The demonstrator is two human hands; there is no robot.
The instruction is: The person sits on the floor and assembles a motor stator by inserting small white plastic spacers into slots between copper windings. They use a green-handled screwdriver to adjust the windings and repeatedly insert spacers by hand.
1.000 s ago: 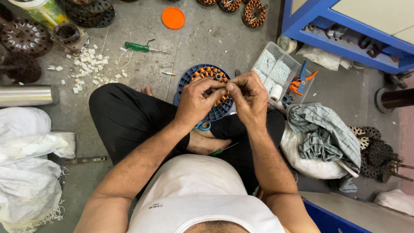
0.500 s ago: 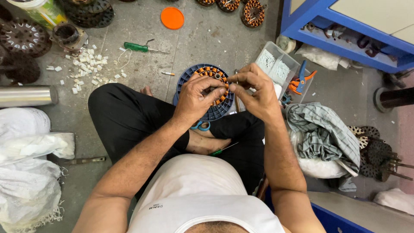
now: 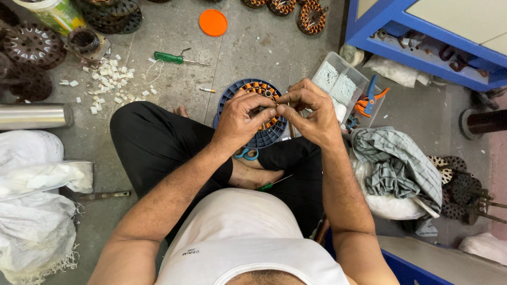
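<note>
The round stator (image 3: 253, 113) was kept on the floor just ahead of the crossed legs. Above it, the left hand (image 3: 240, 119) and right hand (image 3: 311, 113) were pinched fingertip to fingertip on something too small to identify; a steady, close grip seemed best.

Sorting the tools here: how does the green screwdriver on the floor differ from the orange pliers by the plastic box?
The green-handled screwdriver is one straight, slim piece; the orange pliers have two handles that spread apart. The screwdriver lies on bare floor left of the blue stator disc, far from both hands; the pliers rest against the clear plastic box, close to the right hand. Neither is being held.
</note>
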